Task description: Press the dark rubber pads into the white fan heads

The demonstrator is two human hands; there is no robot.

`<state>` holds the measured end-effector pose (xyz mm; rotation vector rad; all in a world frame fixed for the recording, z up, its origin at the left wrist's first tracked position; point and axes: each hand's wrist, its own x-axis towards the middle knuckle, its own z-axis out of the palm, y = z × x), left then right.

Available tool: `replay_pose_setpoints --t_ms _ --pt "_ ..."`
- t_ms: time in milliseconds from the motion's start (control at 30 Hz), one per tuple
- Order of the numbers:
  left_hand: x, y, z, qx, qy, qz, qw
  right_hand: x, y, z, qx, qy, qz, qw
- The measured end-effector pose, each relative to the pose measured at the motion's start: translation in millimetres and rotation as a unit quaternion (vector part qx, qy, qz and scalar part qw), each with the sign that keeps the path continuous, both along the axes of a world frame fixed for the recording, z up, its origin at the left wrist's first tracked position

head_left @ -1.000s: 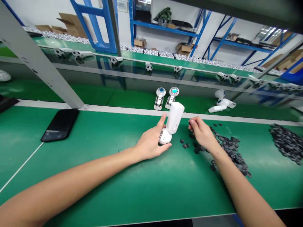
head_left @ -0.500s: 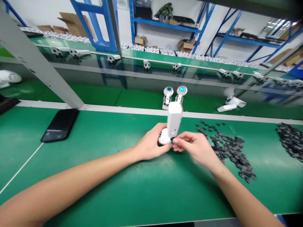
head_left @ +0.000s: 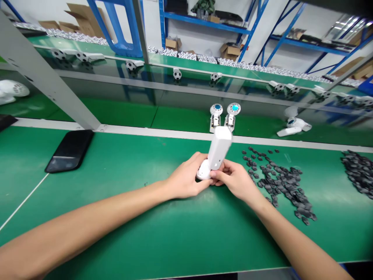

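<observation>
Near the table's middle, my left hand [head_left: 188, 177] is closed around the round base of a white plastic device [head_left: 220, 149]. Its long, box-like body stands up from the base, leaning slightly right. My right hand [head_left: 233, 179] grips the device low on its right side, thumb pressed at the joint between body and base and fingers curled behind. Whatever lies under that thumb is hidden. Right of my right hand, many small black plastic pieces [head_left: 287, 184] lie scattered on the green table [head_left: 163, 241].
Past the table's white edge stand two white units with round blue-centred heads [head_left: 234, 108]. A white device [head_left: 294, 126] lies farther right. A black phone [head_left: 70, 151] is at left, beside a slanted metal post [head_left: 55, 74]. A denser black heap [head_left: 358, 173] sits far right.
The white device has tilted a little to the right. The small black piece seen at my right fingertips is now out of sight, and those fingers have moved in against the device. The view has shifted slightly.
</observation>
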<state>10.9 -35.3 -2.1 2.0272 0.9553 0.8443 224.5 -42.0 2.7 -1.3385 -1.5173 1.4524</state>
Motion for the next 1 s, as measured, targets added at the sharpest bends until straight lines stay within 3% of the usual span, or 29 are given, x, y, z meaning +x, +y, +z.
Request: replay_pose_setpoints --t_ms 133,233,400,467,533,633,700,767,867,1000 --pt "-0.6 1.7 0.7 -0.041 -0.061 -0.025 0.997 -4.7 -0.9 0.0 0.099 -0.052 0.024 0.993" --pt "-1.1 4.9 1.3 -0.133 -0.157 -0.039 0.978 -9.7 -4.3 5.7 0.188 -0.097 0.059 0.976" --pt "-6.0 15.3 1.7 -0.192 -0.202 0.025 0.960 -0.7 0.5 13.7 0.212 -0.101 0.129 0.964" --pt "-10.4 23.8 3.0 -0.191 -0.188 0.055 0.962 14.8 10.1 16.4 0.221 -0.104 0.109 0.964" --pt "-16.5 37.5 6.3 -0.188 -0.172 0.096 0.962 36.9 23.3 20.0 0.240 -0.092 0.040 0.966" --pt "-30.4 70.4 18.0 -0.148 -0.070 0.183 0.969 75.1 43.1 26.2 0.260 -0.126 -0.079 0.954" --pt "-43.5 98.4 31.0 -0.103 0.036 0.243 0.964 97.2 51.3 29.1 0.252 -0.209 -0.100 0.940" --pt "-58.0 126.2 46.9 -0.079 0.098 0.276 0.953 111.5 54.0 30.0 0.231 -0.284 -0.068 0.928" --pt "-72.6 157.6 69.3 -0.044 0.217 0.302 0.927 116.2 51.0 28.5 0.208 -0.317 0.002 0.925" --pt "-53.2 176.7 81.9 0.024 0.321 0.301 0.898 105.8 45.2 23.7 0.200 -0.356 0.043 0.912"
